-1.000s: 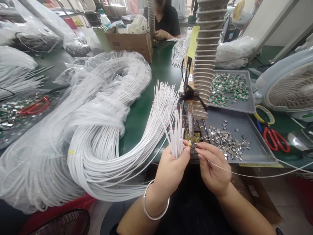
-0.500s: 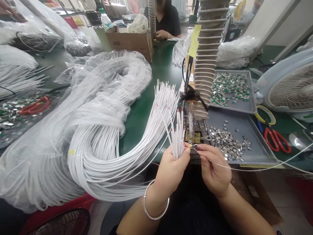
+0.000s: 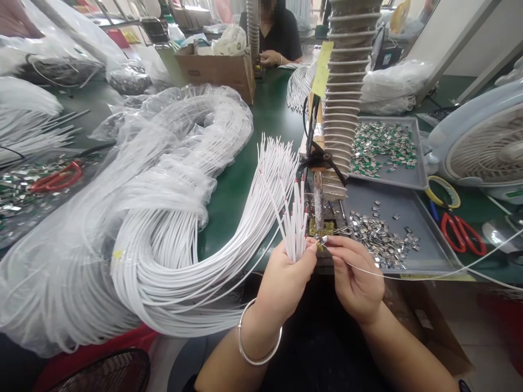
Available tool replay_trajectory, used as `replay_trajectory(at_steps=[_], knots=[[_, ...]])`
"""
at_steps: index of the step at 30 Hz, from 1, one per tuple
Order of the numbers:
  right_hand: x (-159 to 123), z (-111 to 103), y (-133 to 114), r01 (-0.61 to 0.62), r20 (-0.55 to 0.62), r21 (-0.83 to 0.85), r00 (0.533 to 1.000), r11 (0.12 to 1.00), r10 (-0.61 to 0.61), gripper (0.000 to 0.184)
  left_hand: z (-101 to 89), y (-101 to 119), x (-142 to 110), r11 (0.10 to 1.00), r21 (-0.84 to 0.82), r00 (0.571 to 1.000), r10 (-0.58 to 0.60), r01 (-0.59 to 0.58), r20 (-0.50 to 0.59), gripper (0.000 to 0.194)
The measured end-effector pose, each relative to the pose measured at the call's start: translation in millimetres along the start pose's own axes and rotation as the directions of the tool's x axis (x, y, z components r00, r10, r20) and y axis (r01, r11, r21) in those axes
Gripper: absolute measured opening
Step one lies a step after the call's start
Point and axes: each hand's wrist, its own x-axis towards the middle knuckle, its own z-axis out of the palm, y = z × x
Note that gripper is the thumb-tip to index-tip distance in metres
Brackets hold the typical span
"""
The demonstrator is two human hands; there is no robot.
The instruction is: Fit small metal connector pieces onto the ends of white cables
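Edged slightly farther out, the left hand [image 3: 284, 286] grips a bunch of white wires [image 3: 293, 223], the right hand [image 3: 357, 280] pinches a thin wire [image 3: 392, 274], and most wires remain in the big bagged coil [image 3: 163, 234] at left.

Left hand [image 3: 284, 288] clenched, right hand [image 3: 357, 280] pinching

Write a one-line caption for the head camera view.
Left hand grips a bundle of white cables while the right hand pinches a thin wire beside a gray tray of metal clips.
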Motion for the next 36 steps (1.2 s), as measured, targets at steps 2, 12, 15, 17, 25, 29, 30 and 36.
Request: replay_trajectory(at_steps=[2,12,15,17,25,29,30,36], knots=[[0.5,0.5,0.2,0.000,0.003,0.005,1.000,1.000,0.000,0.021,-0.2,-0.2,0.6,1.000,-0.002,1.000,0.004,-0.004,-0.002,0.009],[-0.3,0.9,0.3,0.006,0.012,-0.006,1.000,1.000,-0.006,0.020,-2.0,-1.4,1.1,1.000,0.005,1.000,0.023,-0.023,0.015,0.009],[-0.5,1.1,0.0,0.005,0.014,-0.013,1.000,1.000,-0.005,0.021,-1.8,-0.6,1.3,1.000,0.004,1.000,0.023,-0.023,0.004,0.011],[-0.2,1.2,-0.4,0.007,0.012,-0.014,1.000,1.000,-0.007,0.021,-1.7,-0.3,1.1,1.000,0.011,1.000,0.024,-0.024,0.000,0.011],[1.6,1.4,-1.4,0.015,0.003,-0.024,1.000,1.000,-0.015,0.022,-1.5,0.5,-0.3,0.999,0.015,0.999,0.040,-0.040,0.001,0.013],[1.4,2.4,-0.5,0.012,0.001,-0.018,1.000,1.000,-0.012,0.024,-0.8,1.4,0.6,0.999,0.007,0.999,0.035,-0.035,-0.005,0.013],[1.4,2.5,-0.3,0.016,0.003,-0.015,1.000,1.000,-0.016,0.024,-0.7,1.5,0.8,0.999,0.006,0.999,0.035,-0.035,-0.006,0.013],[2.0,1.3,-0.9,0.022,0.008,-0.015,1.000,1.000,-0.022,0.025,-2.1,-0.2,1.5,0.999,0.009,0.998,0.053,-0.054,0.024,0.012]])
